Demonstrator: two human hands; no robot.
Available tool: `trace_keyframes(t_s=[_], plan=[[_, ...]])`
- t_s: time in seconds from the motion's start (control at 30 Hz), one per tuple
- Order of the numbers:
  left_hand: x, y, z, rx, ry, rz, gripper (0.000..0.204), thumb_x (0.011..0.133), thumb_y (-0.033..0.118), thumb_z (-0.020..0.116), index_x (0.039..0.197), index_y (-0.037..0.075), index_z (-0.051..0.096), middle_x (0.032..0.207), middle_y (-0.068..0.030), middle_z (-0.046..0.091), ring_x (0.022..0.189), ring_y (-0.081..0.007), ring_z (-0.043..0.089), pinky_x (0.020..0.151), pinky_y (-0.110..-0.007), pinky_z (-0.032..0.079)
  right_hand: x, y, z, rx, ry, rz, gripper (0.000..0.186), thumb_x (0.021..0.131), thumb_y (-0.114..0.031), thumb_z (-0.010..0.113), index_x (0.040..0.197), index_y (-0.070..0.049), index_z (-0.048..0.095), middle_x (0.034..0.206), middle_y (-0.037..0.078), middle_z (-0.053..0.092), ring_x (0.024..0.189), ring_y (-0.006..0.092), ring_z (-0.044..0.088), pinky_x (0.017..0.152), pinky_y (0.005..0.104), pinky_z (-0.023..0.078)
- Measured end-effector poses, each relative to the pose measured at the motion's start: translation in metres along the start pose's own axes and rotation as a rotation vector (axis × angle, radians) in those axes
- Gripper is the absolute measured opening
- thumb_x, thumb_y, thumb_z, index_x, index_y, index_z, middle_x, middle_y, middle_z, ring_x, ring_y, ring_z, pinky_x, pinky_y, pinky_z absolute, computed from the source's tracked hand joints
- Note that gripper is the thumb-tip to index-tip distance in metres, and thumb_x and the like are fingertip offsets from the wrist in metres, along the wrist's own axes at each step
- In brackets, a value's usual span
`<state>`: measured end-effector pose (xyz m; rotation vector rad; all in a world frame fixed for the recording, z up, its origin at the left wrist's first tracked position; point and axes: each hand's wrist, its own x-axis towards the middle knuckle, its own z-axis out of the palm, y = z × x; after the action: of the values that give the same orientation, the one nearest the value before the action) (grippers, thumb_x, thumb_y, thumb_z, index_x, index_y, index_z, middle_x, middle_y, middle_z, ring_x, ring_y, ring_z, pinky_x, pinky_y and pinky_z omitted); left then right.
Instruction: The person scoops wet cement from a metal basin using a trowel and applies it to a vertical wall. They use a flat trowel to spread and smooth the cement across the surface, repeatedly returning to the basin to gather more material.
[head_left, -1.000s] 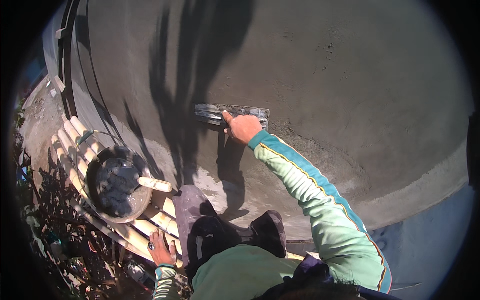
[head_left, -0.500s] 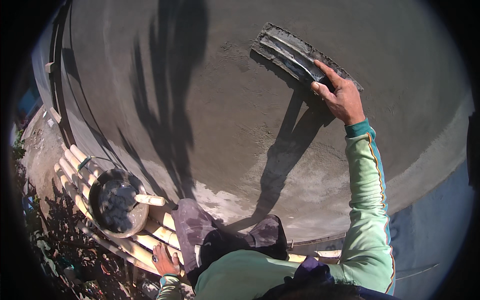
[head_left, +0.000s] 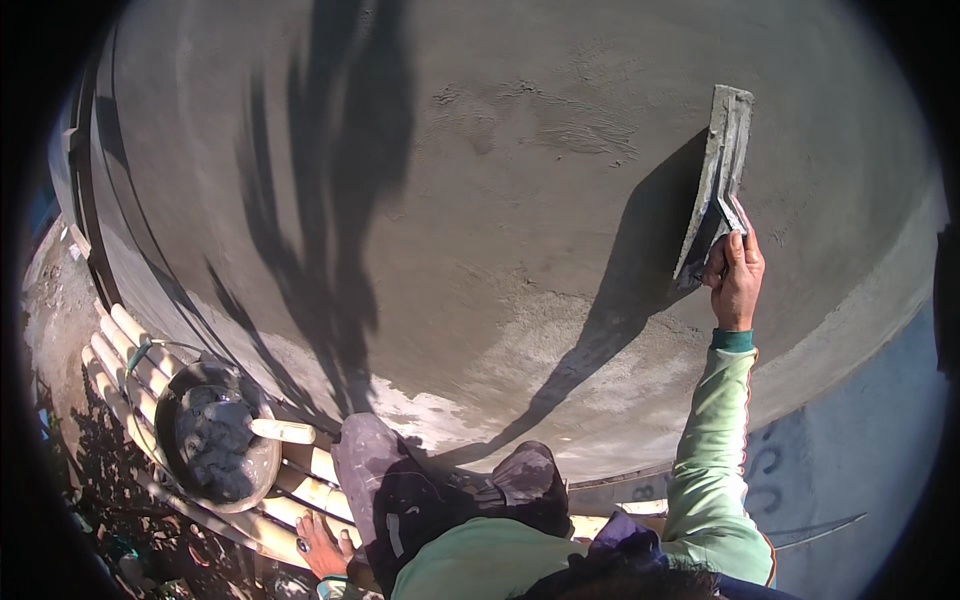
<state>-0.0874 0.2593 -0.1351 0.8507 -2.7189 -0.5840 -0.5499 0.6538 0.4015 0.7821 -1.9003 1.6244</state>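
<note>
Fingers of my right hand (head_left: 738, 285) are wrapped round the handle of a plastering trowel (head_left: 724, 165), a long rectangular blade smeared with grey mortar. The blade stands nearly upright and tilted on edge at the right of the grey plastered wall (head_left: 520, 240); whether an edge touches the wall I cannot tell. Down at the lower left, my left hand (head_left: 322, 546) lies with fingers spread on the bamboo poles (head_left: 315, 490), wearing a ring. Beside it stands a bucket (head_left: 268, 470) of wet mortar (head_left: 215, 440), with a wooden-handled tool (head_left: 283, 431) sticking out.
My knees (head_left: 375, 470) are close to the wall's lower part, where a paler, rougher patch (head_left: 410, 405) shows. Beyond the bamboo, ground with plants and debris (head_left: 110, 500) lies lower left. A blue-grey surface (head_left: 840, 450) spans the lower right. Shadows fall across the plaster.
My right hand has moved down and right with the trowel, which has turned from slanting to nearly upright and tipped on edge. Fresh ridges mark the plaster. The left hand stays on the bamboo.
</note>
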Motion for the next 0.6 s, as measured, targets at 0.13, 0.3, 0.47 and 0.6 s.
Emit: trace_keyframes(t_s=[0.13,0.3,0.47,0.6], plan=[[-0.004,-0.018,0.006,0.049,0.008,0.002,0.072,0.084,0.037,0.066,0.143,-0.001,0.05,0.154,-0.0228,0.046,0.147,-0.0462,0.036,0.113,-0.057,0.032,0.023,-0.015,0.119,-0.201,-0.367,0.09,0.054,0.101,-0.025,0.07,0.147,-0.001,0.056,0.077,-0.008,0.056,0.06,-0.0007,0.044,0.054,0.0185,0.036],[0.001,-0.003,-0.01,0.029,-0.003,-0.041,0.07,0.083,0.036,0.067,0.142,0.001,0.052,0.154,-0.0218,0.047,0.148,-0.0442,0.035,0.113,-0.057,0.032,0.031,-0.003,0.269,-0.699,-0.683,-0.13,0.061,0.095,-0.041,0.072,0.144,-0.006,0.06,0.102,0.018,0.075,0.092,0.0257,0.072,0.09,0.0364,0.054],[0.003,0.004,-0.008,-0.015,0.002,-0.035,0.067,0.087,0.035,0.065,0.142,-0.001,0.052,0.155,-0.0219,0.048,0.148,-0.0438,0.037,0.114,-0.057,0.031,-0.019,0.038,0.345,-1.02,-0.932,-0.219,0.061,0.097,-0.047,0.065,0.145,-0.01,0.057,0.092,0.022,0.075,0.089,0.0406,0.073,0.081,0.0506,0.058],[0.004,0.004,-0.023,-0.016,0.002,-0.042,0.062,0.091,0.036,0.062,0.141,0.0,0.054,0.155,-0.0221,0.048,0.146,-0.0443,0.038,0.114,-0.058,0.031,-0.088,0.107,0.344,-1.104,-1.068,-0.23,0.063,0.098,-0.043,0.064,0.149,-0.01,0.05,0.083,0.019,0.075,0.078,0.039,0.074,0.07,0.0503,0.058]])
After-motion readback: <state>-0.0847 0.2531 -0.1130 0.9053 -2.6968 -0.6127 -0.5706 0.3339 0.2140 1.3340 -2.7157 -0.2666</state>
